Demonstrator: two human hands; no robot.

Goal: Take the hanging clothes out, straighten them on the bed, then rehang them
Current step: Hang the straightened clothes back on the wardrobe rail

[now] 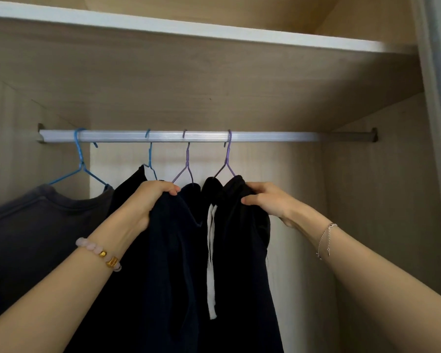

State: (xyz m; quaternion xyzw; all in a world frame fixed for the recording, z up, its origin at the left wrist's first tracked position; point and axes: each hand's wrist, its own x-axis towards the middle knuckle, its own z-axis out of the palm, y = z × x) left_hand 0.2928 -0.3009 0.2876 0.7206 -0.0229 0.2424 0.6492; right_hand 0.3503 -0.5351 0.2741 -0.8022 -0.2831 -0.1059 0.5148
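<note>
Head view, looking into a wardrobe: silver rail [189, 136] running across under a white shelf [178, 29], four wire hangers hooked over it. At far left, blue hanger [80, 171] carrying a grey T-shirt [36, 225]. Next along, second blue hanger [150, 161] with a black garment [130, 189] on it, mostly hidden behind the left arm. Then a purple hanger [187, 164] holding a dark navy garment [173, 263], and rightmost another purple hanger [227, 159] bearing black drawstring pants [239, 250], white cord [210, 263] dangling down the front. Left hand [148, 200] clamped on the top edge of the navy garment, fingers curled over the cloth just below its hanger. Right hand [267, 200] closed on the waistband of the black pants at their right side, thumb in front, fingers behind the fabric. Beaded bracelet [99, 253] on the left wrist, thin silver chain [325, 238] on the right. All four garments hanging on the rail, none lifted off.
</note>
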